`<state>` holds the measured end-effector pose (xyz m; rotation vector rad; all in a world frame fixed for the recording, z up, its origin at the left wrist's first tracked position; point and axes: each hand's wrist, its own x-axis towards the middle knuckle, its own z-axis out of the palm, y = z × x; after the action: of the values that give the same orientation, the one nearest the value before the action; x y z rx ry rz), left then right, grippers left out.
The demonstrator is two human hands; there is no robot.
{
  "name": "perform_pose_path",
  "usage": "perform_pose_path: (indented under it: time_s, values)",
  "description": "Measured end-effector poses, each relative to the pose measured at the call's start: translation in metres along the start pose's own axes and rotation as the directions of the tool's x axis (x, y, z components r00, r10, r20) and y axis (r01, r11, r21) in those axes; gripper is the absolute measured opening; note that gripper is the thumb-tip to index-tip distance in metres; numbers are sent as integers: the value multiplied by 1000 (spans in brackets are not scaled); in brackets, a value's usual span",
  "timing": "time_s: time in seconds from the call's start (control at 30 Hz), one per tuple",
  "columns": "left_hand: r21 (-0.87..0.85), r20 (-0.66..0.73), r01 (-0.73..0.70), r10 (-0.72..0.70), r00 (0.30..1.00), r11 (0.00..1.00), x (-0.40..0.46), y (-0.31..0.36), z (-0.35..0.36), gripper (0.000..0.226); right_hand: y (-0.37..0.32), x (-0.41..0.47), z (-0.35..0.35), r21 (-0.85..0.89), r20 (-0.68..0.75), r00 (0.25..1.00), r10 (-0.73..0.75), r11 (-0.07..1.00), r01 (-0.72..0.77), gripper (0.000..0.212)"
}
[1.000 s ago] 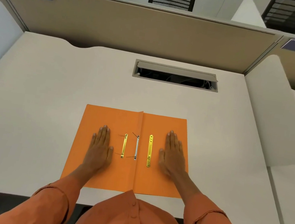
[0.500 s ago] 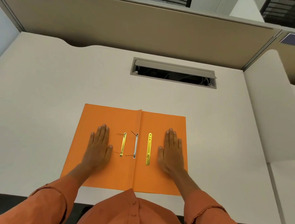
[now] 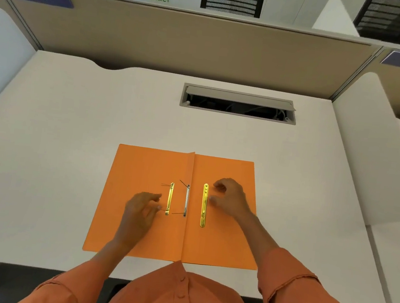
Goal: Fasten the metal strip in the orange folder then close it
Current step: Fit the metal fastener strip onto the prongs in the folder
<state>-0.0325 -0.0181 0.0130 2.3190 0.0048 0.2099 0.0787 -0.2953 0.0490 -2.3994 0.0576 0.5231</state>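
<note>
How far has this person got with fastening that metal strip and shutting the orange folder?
Barely started. The orange folder lies open flat on the desk. The loose gold strip lies unfastened on the right page, apart from the prongs at the fold. In hand: the right hand curls beside that strip, and the left hand nears the gold bar; neither grips anything. Left: fasten the strip, close the folder.

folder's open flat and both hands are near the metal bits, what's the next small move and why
Probably the right hand should close its curled fingers on the loose gold strip and lift it. The strip lies flat on the right flap of the orange folder, apart from the prong fastener at the fold, whose thin prongs are splayed. The left hand sits by the second gold bar, holding nothing.
</note>
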Motion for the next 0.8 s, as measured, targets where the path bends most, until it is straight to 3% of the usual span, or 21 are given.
perform_pose_path:
  time_s: [0.27,0.63,0.8]
  values:
    - [-92,159,46,-31,987,995,-15,12,20,20,-20,10,3,-292,96,993,-63,952,88,62]
    - [-231,203,302,-258,945,925,-16,28,34,23,-33,16,9,-349,93,995,-29,935,60,58]
    - [-276,214,355,-303,929,893,-16,31,36,21,-38,19,10,-383,117,993,-14,922,58,57]
